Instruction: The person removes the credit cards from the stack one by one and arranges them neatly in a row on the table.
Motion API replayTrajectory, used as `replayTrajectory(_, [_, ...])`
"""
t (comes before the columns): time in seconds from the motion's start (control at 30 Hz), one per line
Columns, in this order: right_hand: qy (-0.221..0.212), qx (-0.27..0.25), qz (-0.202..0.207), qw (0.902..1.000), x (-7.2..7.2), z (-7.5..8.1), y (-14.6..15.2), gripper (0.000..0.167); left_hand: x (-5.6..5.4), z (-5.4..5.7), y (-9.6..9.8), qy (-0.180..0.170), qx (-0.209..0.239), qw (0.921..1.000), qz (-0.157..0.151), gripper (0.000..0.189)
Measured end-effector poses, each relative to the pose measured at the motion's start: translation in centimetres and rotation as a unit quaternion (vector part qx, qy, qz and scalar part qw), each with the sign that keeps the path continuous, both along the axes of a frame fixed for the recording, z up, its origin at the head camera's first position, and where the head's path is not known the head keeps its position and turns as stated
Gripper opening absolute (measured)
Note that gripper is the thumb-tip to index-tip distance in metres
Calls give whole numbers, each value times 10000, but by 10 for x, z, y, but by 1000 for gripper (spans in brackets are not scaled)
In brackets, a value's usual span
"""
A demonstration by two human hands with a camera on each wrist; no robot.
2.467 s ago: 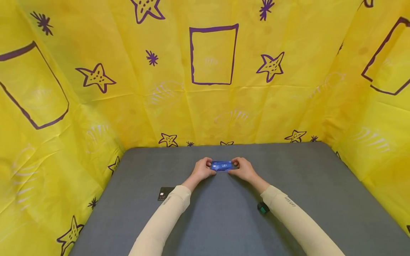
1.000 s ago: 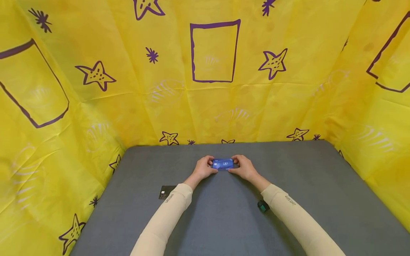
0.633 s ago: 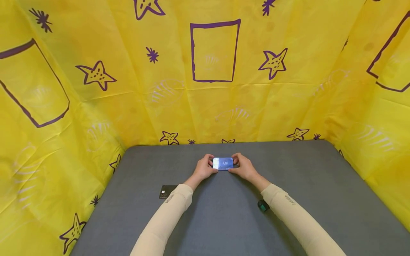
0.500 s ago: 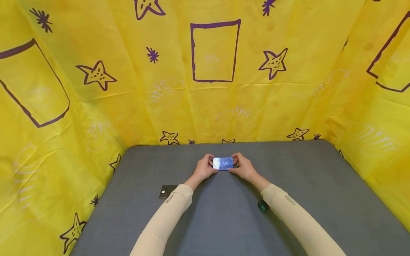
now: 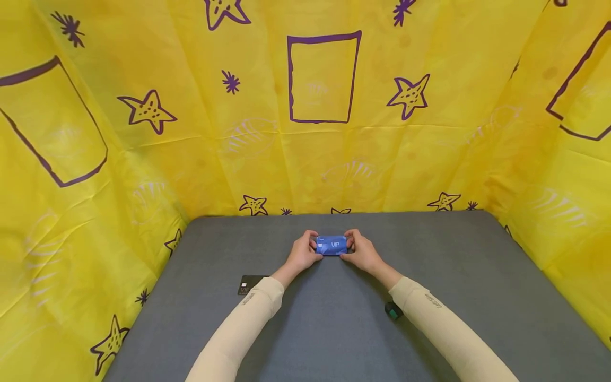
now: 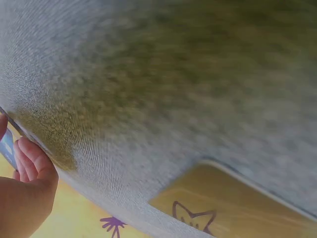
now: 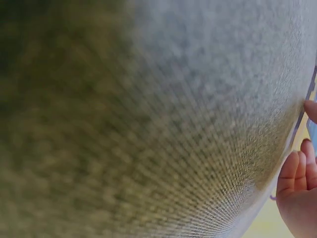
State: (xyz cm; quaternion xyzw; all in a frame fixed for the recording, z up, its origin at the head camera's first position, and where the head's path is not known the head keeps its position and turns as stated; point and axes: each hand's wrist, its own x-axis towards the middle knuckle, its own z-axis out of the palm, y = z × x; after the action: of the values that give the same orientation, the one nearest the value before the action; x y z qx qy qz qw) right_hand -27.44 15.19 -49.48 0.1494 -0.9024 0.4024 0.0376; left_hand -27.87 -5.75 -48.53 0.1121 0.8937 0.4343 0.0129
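Left hand (image 5: pixel 302 252) and right hand (image 5: pixel 363 253) pinch opposite ends of a blue VIP card (image 5: pixel 331 245).
Left of the grip and nearer the person, a black card (image 5: pixel 249 283) lies flat.

Seen from the head camera, a person's cream-sleeved left forearm (image 5: pixel 243 323) and right forearm (image 5: pixel 448 326) extend forward from below, slanting inward toward each other. The left wrist (image 5: pixel 284 274) and right wrist (image 5: pixel 389 276) are bare. The left hand (image 5: pixel 302 253) and right hand (image 5: pixel 364 253) face one another, near but apart, at about the same height. Each pinches, thumb nearer the body, fingers (image 5: pixel 311 233) curled on the far side. Both wrist cameras show the hands only partly, cut off by the edge.
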Motion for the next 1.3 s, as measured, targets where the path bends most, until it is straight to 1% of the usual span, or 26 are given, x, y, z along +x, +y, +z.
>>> replayTrajectory(0.17, [43, -52, 71, 10000, 6, 3, -2, 57, 8, 4, -7, 109, -36, 9999, -53, 56])
replayTrajectory(0.27, [-15, -140, 164, 9998, 11, 4, -4, 58, 14, 5, -11, 184, -32, 9998, -118, 56])
replayTrajectory(0.33, [-91, -169, 220, 9996, 14, 5, -5, 58, 17, 5, -14, 229, -53, 9996, -158, 56])
replayTrajectory(0.5, [-123, -128, 267, 9995, 21, 6, -7, 56, 26, 5, -22, 261, -111, 9994, -217, 56])
replayTrajectory(0.67, [9, -192, 385, 9991, 31, 7, -11, 56, 37, 6, -31, 305, -156, 9990, -303, 57])
replayTrajectory(0.83, [145, -196, 524, 9983, 40, 4, -16, 56, 48, 5, -40, 355, -98, 9985, -414, 55])
replayTrajectory(1.1, [104, -273, 701, 9971, 53, 3, -25, 54, 63, 5, -53, 222, -211, 9985, -454, 53])
replayTrajectory(1.2, [89, -297, 778, 9965, 57, 3, -29, 54, 67, 4, -59, 354, -195, 9978, -534, 52])
replayTrajectory(1.3, [80, -235, 832, 9962, 60, 2, -32, 54, 71, 3, -64, 391, -178, 9974, -581, 53])
